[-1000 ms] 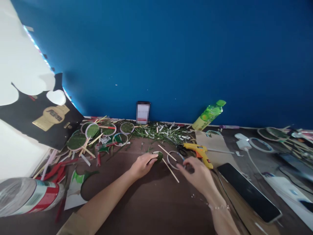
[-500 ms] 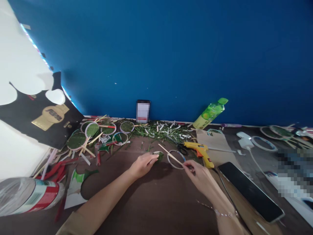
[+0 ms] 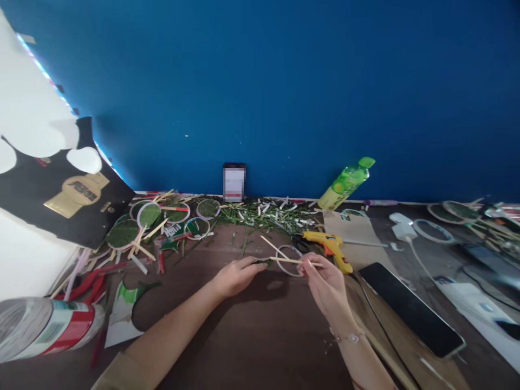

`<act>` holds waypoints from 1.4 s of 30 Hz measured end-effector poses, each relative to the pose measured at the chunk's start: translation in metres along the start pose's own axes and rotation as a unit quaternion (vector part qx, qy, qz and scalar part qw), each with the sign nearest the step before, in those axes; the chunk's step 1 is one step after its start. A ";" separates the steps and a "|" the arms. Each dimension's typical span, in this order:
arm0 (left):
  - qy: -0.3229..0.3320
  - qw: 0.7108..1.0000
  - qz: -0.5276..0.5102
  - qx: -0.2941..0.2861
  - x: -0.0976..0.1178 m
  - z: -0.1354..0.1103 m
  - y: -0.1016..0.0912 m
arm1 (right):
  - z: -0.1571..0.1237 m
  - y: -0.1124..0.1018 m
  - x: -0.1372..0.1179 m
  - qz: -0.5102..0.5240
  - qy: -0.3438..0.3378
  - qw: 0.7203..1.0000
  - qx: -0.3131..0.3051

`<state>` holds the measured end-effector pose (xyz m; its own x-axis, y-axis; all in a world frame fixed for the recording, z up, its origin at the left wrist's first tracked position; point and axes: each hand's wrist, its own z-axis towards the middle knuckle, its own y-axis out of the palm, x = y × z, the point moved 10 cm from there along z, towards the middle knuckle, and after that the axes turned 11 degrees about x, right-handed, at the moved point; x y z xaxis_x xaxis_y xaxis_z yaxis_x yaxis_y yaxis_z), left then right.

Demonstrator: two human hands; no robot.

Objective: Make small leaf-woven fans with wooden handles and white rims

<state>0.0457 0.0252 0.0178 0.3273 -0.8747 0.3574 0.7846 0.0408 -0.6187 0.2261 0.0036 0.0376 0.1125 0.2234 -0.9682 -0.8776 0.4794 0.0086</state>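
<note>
My left hand (image 3: 238,276) pinches a small green disc (image 3: 266,262), now seen nearly edge-on, so its face is mostly hidden. My right hand (image 3: 325,276) is closed on a thin wooden stick (image 3: 286,261) held almost level. The stick's left end meets the disc's right edge or comes very close to it. A second pale stick (image 3: 270,245) slants behind it; I cannot tell whether it rests on the table or is in my right hand. Beyond my fingers a white ring (image 3: 280,271) lies on the dark table.
Left are several green discs on sticks (image 3: 149,215), red strips (image 3: 87,287) and a large plastic bottle (image 3: 69,327). Green clippings (image 3: 264,214) line the blue wall (image 3: 260,97). Right are a yellow glue gun (image 3: 331,246), a tilted drink bottle (image 3: 345,184) and a phone (image 3: 410,309).
My right hand has moved up and turned, bringing the stick from a slant to nearly level at the disc. The disc has tipped from showing its green face to edge-on.
</note>
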 end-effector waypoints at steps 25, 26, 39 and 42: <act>0.088 0.992 0.039 -0.078 0.020 -0.001 0.005 | -0.007 0.003 -0.033 -0.137 -0.069 0.987 0.036; 0.087 0.992 0.037 -0.083 0.020 -0.001 0.005 | -0.008 0.004 -0.034 -0.134 -0.075 0.987 0.043; 0.088 0.989 0.022 -0.118 0.020 -0.005 0.009 | -0.015 0.011 -0.044 -0.082 -0.102 0.991 0.042; 0.085 0.989 0.020 -0.118 0.020 -0.005 0.009 | -0.015 0.012 -0.041 -0.090 -0.100 0.990 0.032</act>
<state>0.0566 0.0059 0.0159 0.2472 -0.9441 0.2183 0.6207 -0.0187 -0.7838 0.2041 -0.0125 0.0732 0.3609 0.2902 -0.8863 -0.8043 0.5778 -0.1383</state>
